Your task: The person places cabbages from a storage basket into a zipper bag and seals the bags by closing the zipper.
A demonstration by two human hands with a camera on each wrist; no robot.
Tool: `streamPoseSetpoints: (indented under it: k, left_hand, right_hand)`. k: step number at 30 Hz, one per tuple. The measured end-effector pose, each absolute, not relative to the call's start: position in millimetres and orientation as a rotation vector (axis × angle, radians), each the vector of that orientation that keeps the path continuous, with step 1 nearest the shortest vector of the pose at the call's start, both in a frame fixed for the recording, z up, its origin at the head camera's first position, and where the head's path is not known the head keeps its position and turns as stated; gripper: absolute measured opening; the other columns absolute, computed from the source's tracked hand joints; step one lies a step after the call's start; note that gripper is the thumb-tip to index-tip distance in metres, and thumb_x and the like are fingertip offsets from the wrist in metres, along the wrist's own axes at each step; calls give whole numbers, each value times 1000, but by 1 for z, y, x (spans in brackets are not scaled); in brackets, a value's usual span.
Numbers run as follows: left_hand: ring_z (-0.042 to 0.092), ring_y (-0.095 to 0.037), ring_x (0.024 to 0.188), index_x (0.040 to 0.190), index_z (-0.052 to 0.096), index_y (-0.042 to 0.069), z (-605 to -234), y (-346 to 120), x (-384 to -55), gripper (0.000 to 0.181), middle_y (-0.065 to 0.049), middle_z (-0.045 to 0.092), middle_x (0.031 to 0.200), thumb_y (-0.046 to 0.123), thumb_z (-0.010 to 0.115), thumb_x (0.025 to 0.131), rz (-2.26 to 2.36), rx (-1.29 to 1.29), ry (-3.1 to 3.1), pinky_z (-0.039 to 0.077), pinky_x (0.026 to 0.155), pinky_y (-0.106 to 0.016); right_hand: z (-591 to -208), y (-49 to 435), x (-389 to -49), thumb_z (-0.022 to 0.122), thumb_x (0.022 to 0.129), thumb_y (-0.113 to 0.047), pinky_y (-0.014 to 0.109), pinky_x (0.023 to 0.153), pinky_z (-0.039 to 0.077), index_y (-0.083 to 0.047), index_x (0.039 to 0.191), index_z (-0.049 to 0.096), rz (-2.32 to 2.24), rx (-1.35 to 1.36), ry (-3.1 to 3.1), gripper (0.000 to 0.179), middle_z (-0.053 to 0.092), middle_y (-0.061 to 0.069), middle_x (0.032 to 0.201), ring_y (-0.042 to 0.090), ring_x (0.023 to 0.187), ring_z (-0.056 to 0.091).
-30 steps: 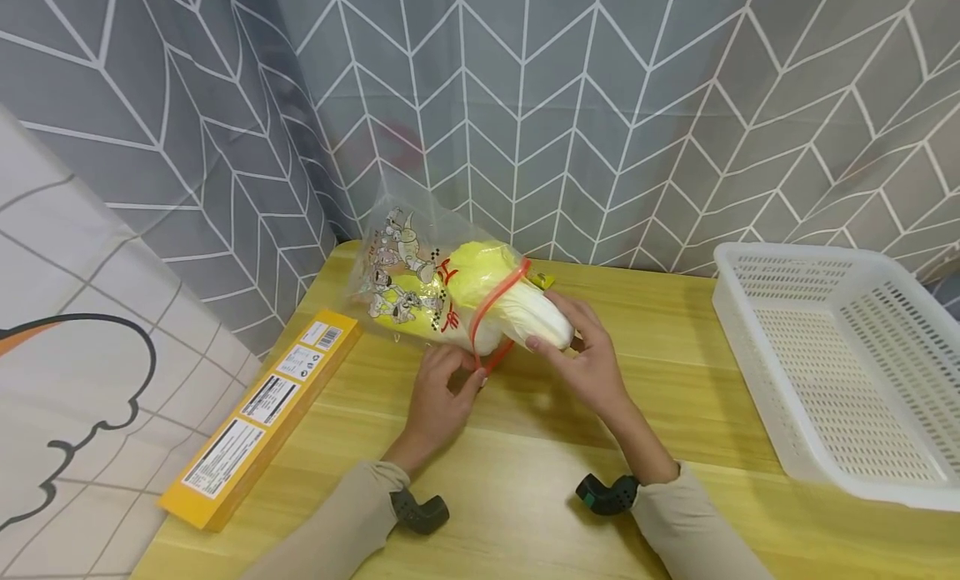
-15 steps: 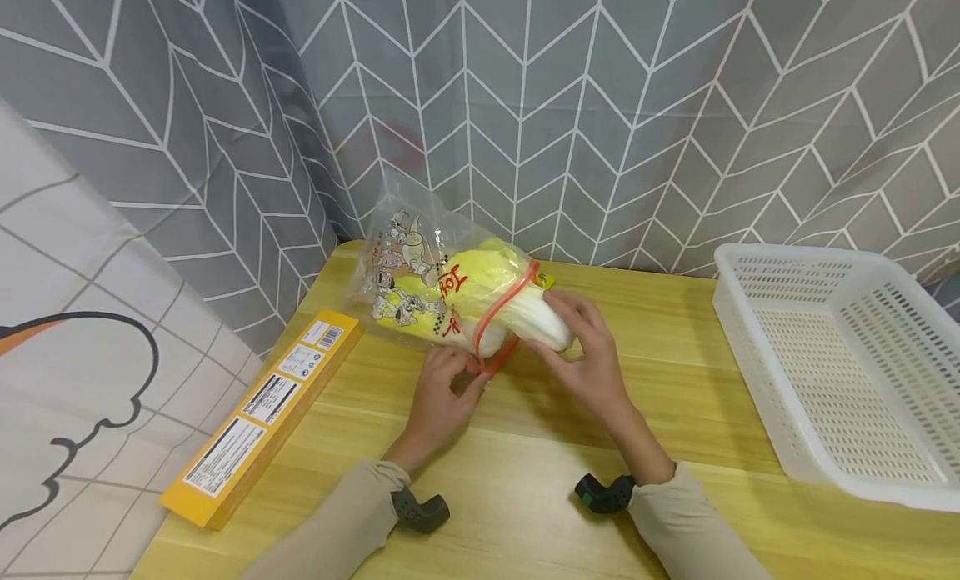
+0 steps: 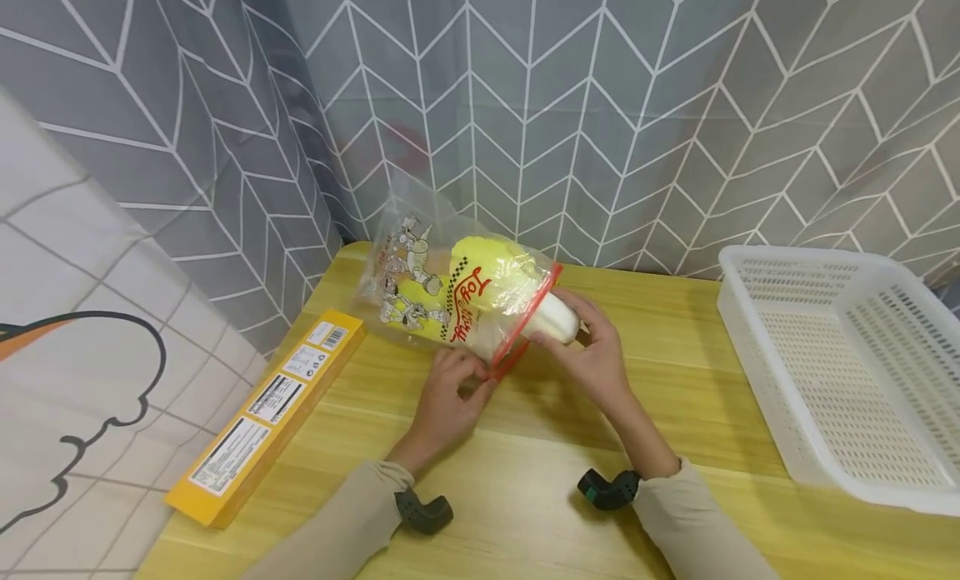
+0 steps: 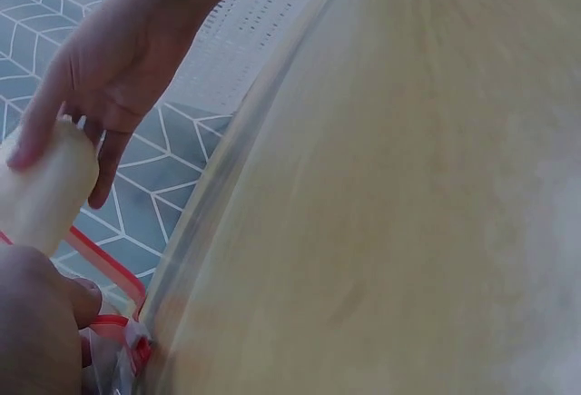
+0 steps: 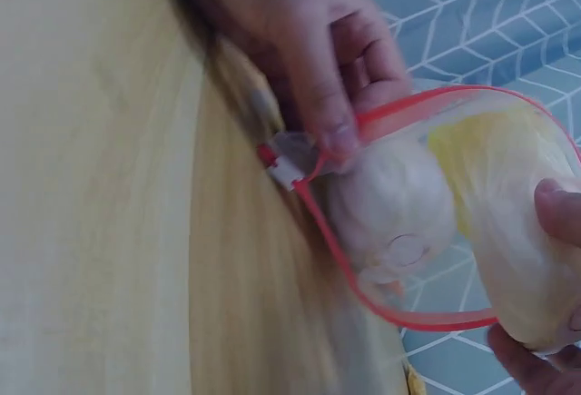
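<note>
A clear zip bag (image 3: 412, 276) with printed cartoon figures and a red rim lies tilted at the back of the table. My left hand (image 3: 450, 397) pinches the lower corner of its mouth between thumb and fingers. With my right hand (image 3: 596, 351) I grip the white stem end of a napa cabbage (image 3: 557, 316), whose yellow leafy part is inside the bag. The right wrist view looks into the mouth: a second pale, rounded stem end (image 5: 395, 200) sits inside beside the gripped cabbage (image 5: 508, 222). The bag's red rim (image 5: 422, 322) stands spread around both.
A long orange box (image 3: 266, 417) with white labels lies along the table's left edge. At the right stands a white perforated plastic basket (image 3: 798, 430). Grey patterned curtains (image 3: 570, 130) hang close behind the wooden table (image 3: 517, 497).
The bag's red rim has slid right along the cabbage, so less of the white stem sticks out. The left hand has shifted slightly right with the bag's edge; the right hand keeps its grip.
</note>
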State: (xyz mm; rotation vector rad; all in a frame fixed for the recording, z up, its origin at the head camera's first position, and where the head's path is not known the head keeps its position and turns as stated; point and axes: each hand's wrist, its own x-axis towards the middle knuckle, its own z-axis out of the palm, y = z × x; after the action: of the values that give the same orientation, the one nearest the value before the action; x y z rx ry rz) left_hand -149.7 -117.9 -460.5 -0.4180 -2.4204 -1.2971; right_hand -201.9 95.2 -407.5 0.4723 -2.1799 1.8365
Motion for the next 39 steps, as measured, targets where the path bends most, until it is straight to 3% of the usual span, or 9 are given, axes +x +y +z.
streamPoseSetpoints:
  k: [8, 15, 21, 26, 30, 34, 39]
  left_hand:
    - [50, -13, 103, 81, 65, 14, -462, -115, -148, 15, 4, 65, 98, 9, 78, 86, -1316, -393, -2457, 49, 85, -32]
    - [50, -12, 102, 81, 66, 14, -462, -115, -149, 14, 4, 65, 98, 9, 78, 85, -1314, -392, -2457, 50, 83, -29]
    - [49, -12, 100, 81, 66, 14, -462, -116, -150, 15, 4, 64, 96, 8, 78, 86, -1299, -398, -2448, 51, 78, -26]
    - [48, -12, 99, 81, 65, 14, -463, -117, -150, 15, 5, 64, 95, 8, 78, 86, -1312, -386, -2451, 52, 77, -25]
    - [48, -12, 100, 81, 65, 14, -462, -117, -150, 16, 4, 64, 96, 7, 78, 85, -1308, -381, -2452, 52, 78, -26]
    - [49, -14, 101, 80, 64, 13, -462, -118, -150, 17, 3, 65, 95, 7, 79, 84, -1300, -390, -2448, 48, 85, -31]
    - [49, -15, 103, 80, 62, 14, -461, -118, -150, 18, 3, 64, 95, 5, 78, 83, -1326, -422, -2439, 46, 91, -36]
  right_hand:
    - [-416, 84, -210, 86, 76, 3, 15, 89, 53, -7, 133, 66, 1755, 512, -2121, 61, 54, 15, 135, 13, 119, 52]
    - [-418, 89, -212, 81, 79, 6, 15, 98, 50, -10, 142, 57, 1868, 491, -2215, 69, 44, 11, 142, 15, 125, 46]
    - [-420, 91, -215, 87, 74, 3, 19, 91, 51, -8, 136, 63, 1702, 521, -2183, 67, 58, 15, 135, 12, 119, 50]
    - [-411, 88, -211, 87, 72, 6, 20, 85, 50, 0, 131, 65, 1667, 495, -2185, 64, 54, 26, 132, 11, 115, 45]
    - [-413, 88, -214, 87, 73, 5, 13, 85, 53, -3, 132, 66, 1770, 463, -2158, 63, 52, 20, 128, 15, 113, 50]
    - [-418, 88, -218, 85, 76, 5, 16, 84, 56, -6, 133, 65, 1892, 403, -2130, 62, 54, 12, 124, 23, 107, 58]
    - [-418, 88, -219, 81, 81, 4, 17, 82, 57, -5, 135, 64, 1992, 315, -2146, 57, 57, 6, 124, 16, 102, 63]
